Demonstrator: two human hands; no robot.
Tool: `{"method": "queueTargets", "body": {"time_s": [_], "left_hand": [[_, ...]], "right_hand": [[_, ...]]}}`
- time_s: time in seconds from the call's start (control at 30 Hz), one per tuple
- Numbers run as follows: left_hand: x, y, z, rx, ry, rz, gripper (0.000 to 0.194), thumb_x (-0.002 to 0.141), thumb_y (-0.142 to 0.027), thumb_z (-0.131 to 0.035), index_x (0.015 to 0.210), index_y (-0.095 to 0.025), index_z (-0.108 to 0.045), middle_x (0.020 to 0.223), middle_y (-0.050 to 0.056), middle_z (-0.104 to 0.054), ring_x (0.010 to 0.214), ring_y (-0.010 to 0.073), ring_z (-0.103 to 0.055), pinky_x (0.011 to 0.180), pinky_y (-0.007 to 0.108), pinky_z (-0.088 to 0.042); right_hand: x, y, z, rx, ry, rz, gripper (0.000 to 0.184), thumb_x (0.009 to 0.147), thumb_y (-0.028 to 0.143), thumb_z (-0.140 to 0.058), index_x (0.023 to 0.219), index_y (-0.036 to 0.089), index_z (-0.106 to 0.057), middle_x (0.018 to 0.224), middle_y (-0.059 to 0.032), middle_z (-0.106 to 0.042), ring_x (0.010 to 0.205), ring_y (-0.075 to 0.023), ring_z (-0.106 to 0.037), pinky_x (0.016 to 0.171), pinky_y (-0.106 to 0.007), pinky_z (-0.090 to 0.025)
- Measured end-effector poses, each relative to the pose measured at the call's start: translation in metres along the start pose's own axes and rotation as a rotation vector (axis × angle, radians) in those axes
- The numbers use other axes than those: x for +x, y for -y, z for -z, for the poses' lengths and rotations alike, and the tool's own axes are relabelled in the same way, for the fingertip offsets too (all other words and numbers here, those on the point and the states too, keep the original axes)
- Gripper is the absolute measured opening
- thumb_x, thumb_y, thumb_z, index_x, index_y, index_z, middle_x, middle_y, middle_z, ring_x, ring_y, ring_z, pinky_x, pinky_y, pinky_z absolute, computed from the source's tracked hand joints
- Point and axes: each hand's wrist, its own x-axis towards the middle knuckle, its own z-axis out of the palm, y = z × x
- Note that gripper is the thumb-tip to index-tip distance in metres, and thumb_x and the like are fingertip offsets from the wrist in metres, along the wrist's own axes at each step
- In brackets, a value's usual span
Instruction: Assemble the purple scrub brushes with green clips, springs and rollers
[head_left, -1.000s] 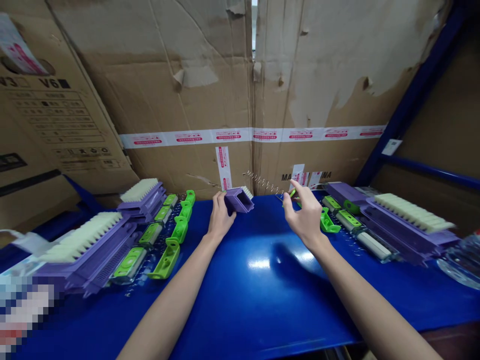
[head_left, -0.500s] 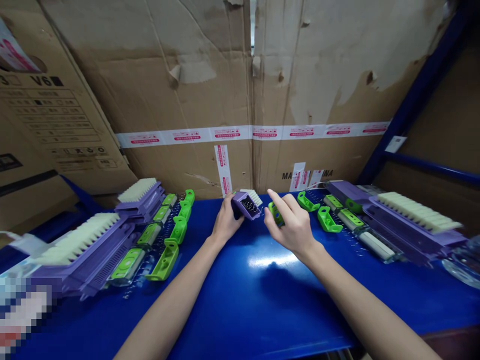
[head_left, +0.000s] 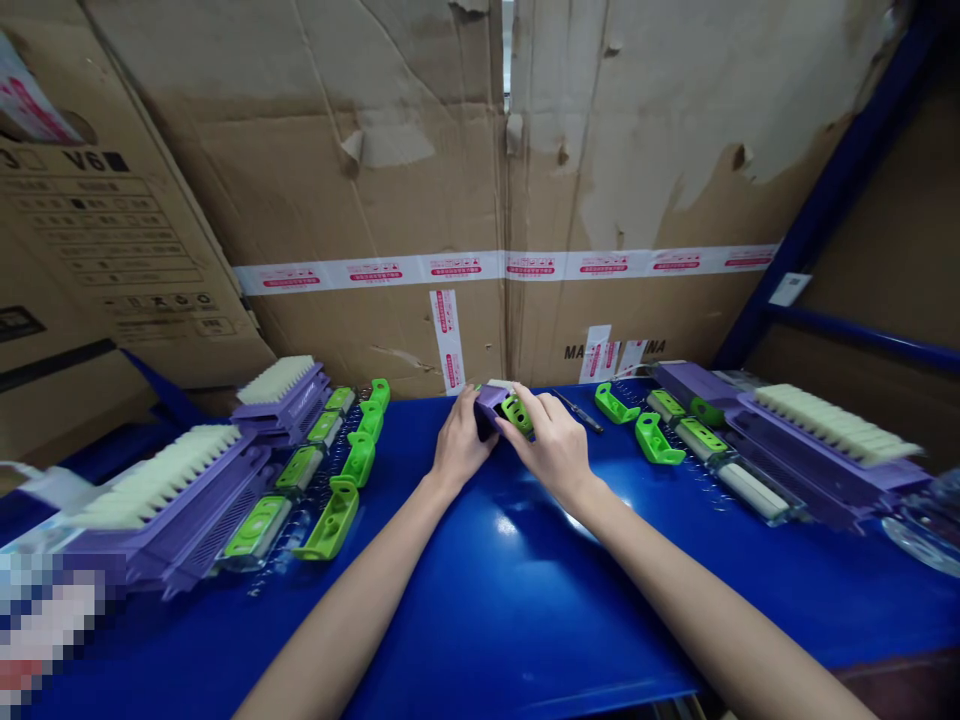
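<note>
Near the far edge of the table [head_left: 487, 600], taking 12 o'clock as away from the wearer, the left hand [head_left: 459, 442] is curled closed around the housing [head_left: 493, 396], whose end faces about 4 o'clock. The right hand [head_left: 556, 440] is bent to a narrow pinch, holding a green cap [head_left: 515, 412] at that end. The fingers mask part of the joint; the cap appears not fully seated, though this cannot be confirmed. Caution: a cap presented at an angle may catch on the rim or spring from the pinch; uneven thumb pressure would be the likely cause. A slack left grip could let the housing twist. At 3 o'clock, just beyond the right hand, lies a dark tool [head_left: 579, 410], which an outward elbow or knuckle could nudge. Farther that way are two spare caps [head_left: 658, 442], blocks [head_left: 701, 436] and a brush [head_left: 832, 430]. From 8 to 9 o'clock, more brushes [head_left: 169, 470], blocks and a row of caps limit leftward travel, with thin springs lying between. The carton wall [head_left: 375, 200] restricts reach toward 12 o'clock.
</note>
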Motion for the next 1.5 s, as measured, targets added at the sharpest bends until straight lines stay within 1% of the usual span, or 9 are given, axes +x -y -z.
{"method": "queueTargets", "body": {"time_s": [0.23, 0.43, 0.53, 0.67, 0.87, 1.0, 1.07, 1.27, 1.5], "left_hand": [[0.002, -0.005, 0.005, -0.002, 0.0, 0.122, 0.069, 0.068, -0.023, -0.071, 0.126, -0.018, -0.034, 0.131, 0.017, -0.052, 0.121, 0.0298, -0.052, 0.094, 0.043, -0.049], [0.002, -0.006, 0.006, 0.011, 0.01, 0.11, 0.066, 0.07, -0.023, -0.07, 0.125, -0.018, -0.035, 0.131, 0.018, -0.052, 0.123, 0.0297, -0.051, 0.095, 0.043, -0.049], [0.003, -0.007, 0.006, 0.0, 0.017, 0.132, 0.068, 0.069, -0.023, -0.071, 0.126, -0.018, -0.034, 0.13, 0.018, -0.053, 0.122, 0.0298, -0.052, 0.093, 0.043, -0.05], [0.004, -0.01, 0.009, -0.019, 0.029, 0.185, 0.067, 0.069, -0.022, -0.071, 0.125, -0.019, -0.034, 0.128, 0.017, -0.055, 0.119, 0.0297, -0.055, 0.09, 0.042, -0.051], [0.005, -0.012, 0.012, -0.029, 0.058, 0.254, 0.068, 0.068, -0.021, -0.071, 0.124, -0.019, -0.034, 0.128, 0.016, -0.056, 0.119, 0.0302, -0.054, 0.09, 0.042, -0.051], [0.004, -0.009, 0.009, -0.021, 0.04, 0.236, 0.067, 0.066, -0.018, -0.072, 0.122, -0.02, -0.035, 0.131, 0.016, -0.053, 0.121, 0.03, -0.052, 0.093, 0.043, -0.05], [0.003, -0.007, 0.007, -0.022, 0.024, 0.213, 0.067, 0.065, -0.016, -0.072, 0.12, -0.02, -0.035, 0.133, 0.016, -0.051, 0.123, 0.0297, -0.051, 0.094, 0.044, -0.05], [0.002, -0.005, 0.003, -0.026, -0.012, 0.168, 0.066, 0.065, -0.022, -0.074, 0.119, -0.021, -0.036, 0.134, 0.016, -0.05, 0.123, 0.0295, -0.051, 0.093, 0.044, -0.05], [0.001, -0.006, 0.004, 0.008, -0.007, 0.132, 0.065, 0.066, -0.019, -0.073, 0.119, -0.019, -0.036, 0.135, 0.018, -0.049, 0.123, 0.0297, -0.051, 0.093, 0.043, -0.05]], "right_hand": [[0.001, 0.001, 0.006, 0.164, 0.037, -0.039, 0.033, 0.088, 0.03, -0.052, 0.117, 0.015, -0.059, 0.094, -0.0102, -0.063, 0.086, -0.0216, -0.057, 0.073, -0.033, -0.05], [-0.001, 0.004, 0.0, 0.269, -0.002, -0.098, 0.032, 0.089, 0.029, -0.052, 0.118, 0.018, -0.06, 0.092, -0.0093, -0.062, 0.085, -0.0211, -0.056, 0.073, -0.035, -0.048], [-0.003, 0.006, -0.006, 0.269, -0.06, -0.094, 0.03, 0.09, 0.029, -0.051, 0.116, 0.018, -0.06, 0.094, -0.0095, -0.064, 0.086, -0.0208, -0.056, 0.074, -0.035, -0.045], [-0.006, 0.01, -0.006, 0.201, -0.054, -0.072, 0.025, 0.089, 0.029, -0.054, 0.109, 0.017, -0.063, 0.094, -0.009, -0.066, 0.088, -0.0211, -0.056, 0.074, -0.036, -0.04], [-0.005, 0.014, 0.008, 0.157, 0.068, -0.064, 0.032, 0.085, 0.02, -0.053, 0.116, 0.015, -0.057, 0.104, -0.0109, -0.065, 0.093, -0.0224, -0.056, 0.078, -0.037, -0.04], [-0.004, 0.017, 0.017, 0.146, 0.206, -0.08, 0.024, 0.084, 0.015, -0.049, 0.105, 0.013, -0.059, 0.099, -0.0116, -0.063, 0.089, -0.0217, -0.057, 0.075, -0.033, -0.045], [-0.003, 0.017, 0.02, 0.139, 0.234, -0.099, 0.02, 0.084, 0.016, -0.05, 0.102, 0.014, -0.059, 0.094, -0.0106, -0.062, 0.085, -0.021, -0.057, 0.071, -0.032, -0.046], [-0.004, 0.015, 0.02, 0.115, 0.034, -0.056, 0.024, 0.088, 0.023, -0.05, 0.108, 0.014, -0.059, 0.095, -0.0108, -0.066, 0.089, -0.0231, -0.056, 0.077, -0.036, -0.043], [-0.007, 0.018, 0.01, 0.06, 0.06, -0.079, 0.024, 0.089, 0.025, -0.05, 0.108, 0.014, -0.059, 0.097, -0.0101, -0.066, 0.089, -0.0223, -0.054, 0.076, -0.036, -0.038]]}}
